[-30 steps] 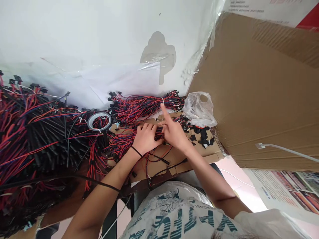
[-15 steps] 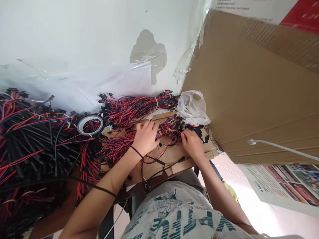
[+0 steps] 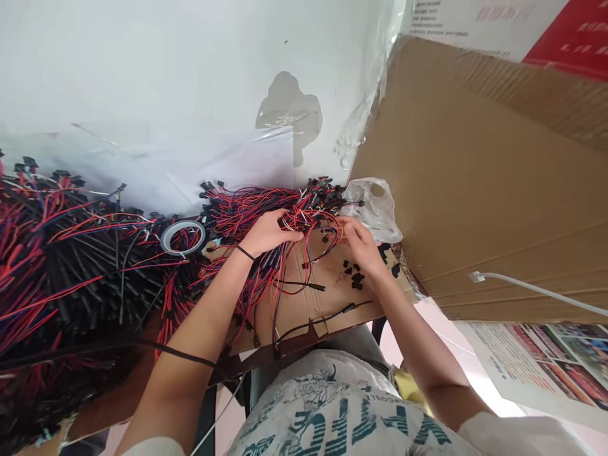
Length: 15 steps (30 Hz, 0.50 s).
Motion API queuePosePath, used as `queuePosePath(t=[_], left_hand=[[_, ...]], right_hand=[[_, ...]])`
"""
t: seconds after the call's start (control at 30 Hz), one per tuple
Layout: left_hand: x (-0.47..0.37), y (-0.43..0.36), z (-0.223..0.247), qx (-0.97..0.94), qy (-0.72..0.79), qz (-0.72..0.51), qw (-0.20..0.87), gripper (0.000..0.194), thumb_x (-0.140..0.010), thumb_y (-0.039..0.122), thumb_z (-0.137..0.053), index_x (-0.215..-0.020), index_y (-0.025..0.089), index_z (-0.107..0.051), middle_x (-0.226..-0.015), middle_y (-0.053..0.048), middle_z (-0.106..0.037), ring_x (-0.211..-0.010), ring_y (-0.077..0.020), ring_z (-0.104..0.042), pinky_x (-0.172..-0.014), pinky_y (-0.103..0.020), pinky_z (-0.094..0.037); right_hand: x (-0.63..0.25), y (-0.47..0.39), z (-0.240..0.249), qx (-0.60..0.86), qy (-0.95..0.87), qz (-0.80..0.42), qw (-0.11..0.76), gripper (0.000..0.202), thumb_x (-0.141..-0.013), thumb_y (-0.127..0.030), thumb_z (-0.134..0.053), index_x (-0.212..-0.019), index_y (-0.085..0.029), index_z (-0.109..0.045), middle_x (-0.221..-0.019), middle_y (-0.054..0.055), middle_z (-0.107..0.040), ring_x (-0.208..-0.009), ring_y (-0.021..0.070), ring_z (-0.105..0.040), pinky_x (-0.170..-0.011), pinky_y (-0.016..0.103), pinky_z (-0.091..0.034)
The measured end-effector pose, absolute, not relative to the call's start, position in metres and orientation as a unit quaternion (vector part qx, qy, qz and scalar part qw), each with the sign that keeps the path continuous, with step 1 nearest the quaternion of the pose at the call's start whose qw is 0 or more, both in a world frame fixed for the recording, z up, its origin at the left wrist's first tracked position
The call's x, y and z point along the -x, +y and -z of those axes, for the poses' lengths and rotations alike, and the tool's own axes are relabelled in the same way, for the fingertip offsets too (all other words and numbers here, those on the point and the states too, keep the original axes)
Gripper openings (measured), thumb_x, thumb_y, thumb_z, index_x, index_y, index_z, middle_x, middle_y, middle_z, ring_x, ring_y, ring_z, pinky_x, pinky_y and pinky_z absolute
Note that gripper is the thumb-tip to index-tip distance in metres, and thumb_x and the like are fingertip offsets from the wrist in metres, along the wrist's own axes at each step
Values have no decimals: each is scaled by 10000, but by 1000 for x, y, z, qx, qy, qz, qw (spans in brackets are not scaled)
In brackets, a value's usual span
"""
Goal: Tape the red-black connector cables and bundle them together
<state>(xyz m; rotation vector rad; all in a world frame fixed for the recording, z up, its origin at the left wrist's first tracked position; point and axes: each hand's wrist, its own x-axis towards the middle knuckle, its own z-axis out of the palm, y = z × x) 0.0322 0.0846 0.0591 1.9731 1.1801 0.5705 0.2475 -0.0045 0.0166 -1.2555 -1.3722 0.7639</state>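
A bundle of thin red and black wires (image 3: 266, 263) with small black connectors is lifted at its right end above the cardboard. My left hand (image 3: 266, 234) is closed around this bundle, thumb pointing right. Loose red wires loop out between my two hands. My right hand (image 3: 361, 246) has its fingers bent together at the right side of these loops, on the wires; the fingertips are partly hidden. Behind lies another wire bundle (image 3: 242, 206), close against the wall. Small black scraps (image 3: 354, 275) lie on the cardboard sheet (image 3: 327, 301) below my right hand.
A roll of tape (image 3: 166, 239) rests among wires on the left, beside a large heap of black-sleeved cables (image 3: 90, 272). At the back right sits a clear plastic bag (image 3: 375, 206). A tall cardboard panel (image 3: 475, 190) bounds the right side. Black cable pieces (image 3: 304, 326) lie near the front edge.
My left hand has raised the right end of the wire bundle and turned its thumb right. My right hand has moved up and left to the wires, uncovering the black scraps.
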Motion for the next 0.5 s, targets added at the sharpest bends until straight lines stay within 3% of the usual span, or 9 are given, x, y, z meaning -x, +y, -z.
queuePosePath(t=[0.13,0.23,0.4,0.5], left_hand=[[-24,99,-60,-713,432,-287,472,567,-577,339,-791,-1080,118,-655,-1096,-78,-690,-1019,-247,-615,-975,-383,-410],[-19,105,-61,-693,407,-297,516,594,-567,381,-810,-1068,102,-654,-1103,-99,-680,-1021,-251,-607,-972,-396,-411],[-14,109,-64,-648,390,-305,578,597,-524,463,-829,-989,118,-681,-991,-73,-698,-946,-237,-620,-956,-402,-427],[-14,109,-66,-623,388,-301,610,610,-486,485,-841,-953,126,-685,-900,-54,-701,-855,-219,-629,-902,-389,-465]], right_hand=[[-237,30,-30,568,-631,-208,485,352,-934,-442,-400,-1002,-200,-646,-927,66,-678,-778,192,-612,-700,340,-492],[-231,42,-41,597,-677,-75,424,225,-895,-293,-484,-1010,-199,-653,-1008,76,-671,-856,214,-593,-750,353,-459],[-220,42,-43,563,-703,45,433,218,-891,-185,-454,-1025,-176,-626,-1048,109,-637,-941,223,-553,-783,346,-431],[-211,39,-34,535,-776,42,332,250,-864,-103,-433,-924,-180,-663,-986,102,-654,-906,216,-554,-753,323,-410]])
